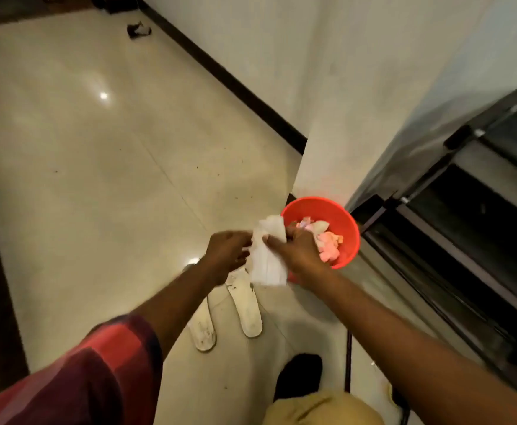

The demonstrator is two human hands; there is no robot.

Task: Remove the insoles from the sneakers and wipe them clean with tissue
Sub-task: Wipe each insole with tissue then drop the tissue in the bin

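Both hands hold a white tissue [268, 256] up between them above the floor. My left hand [228, 256] grips its left edge and my right hand [297, 253] pinches its right side. Two white, dirt-marked insoles lie side by side on the tiled floor below my hands, the left insole [203, 329] partly hidden by my left forearm, the right insole [246, 305] with its toe end under the tissue. No sneakers are in view.
An orange bin [346, 228] holding crumpled tissues stands just right of my hands, against a white wall corner [327, 142]. A dark metal rack [472, 234] fills the right side. My black-socked foot [300, 375] is at the bottom. A small dark object [139, 29] lies far back.
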